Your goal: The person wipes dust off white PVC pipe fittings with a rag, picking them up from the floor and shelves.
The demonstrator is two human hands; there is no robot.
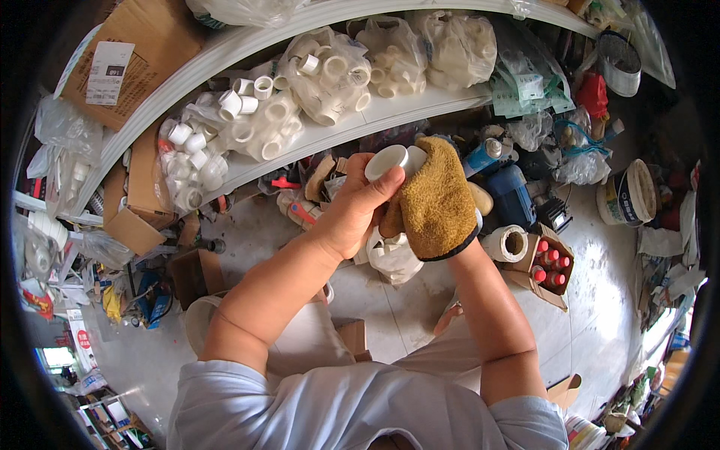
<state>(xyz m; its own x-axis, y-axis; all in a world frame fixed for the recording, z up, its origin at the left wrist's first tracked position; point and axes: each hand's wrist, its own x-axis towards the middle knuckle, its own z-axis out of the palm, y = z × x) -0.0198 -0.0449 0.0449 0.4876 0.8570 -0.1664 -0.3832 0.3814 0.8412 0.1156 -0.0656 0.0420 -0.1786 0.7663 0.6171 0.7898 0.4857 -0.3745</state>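
My bare left hand (354,211) grips a white plastic pipe fitting (387,161) with a round end, thumb pressed near its rim. On my right hand (440,199) is a mustard-coloured fabric glove with a dark cuff. Its gloved fingers close on a white part beside the fitting; whether this is the same piece or a second one, I cannot tell. The glove hides most of its far side. Below my hands, a white plastic bag (395,264) of white pieces rests by the floor, partly covered by my wrists.
Clear bags of white pipe fittings (326,73) line a curved-looking shelf (388,109). Rightward are a blue spray can (482,156), a blue container (512,194), a white roll (506,243), a carton of red-capped bottles (551,263) and a bucket (627,192). An open cardboard box (197,275) stands left.
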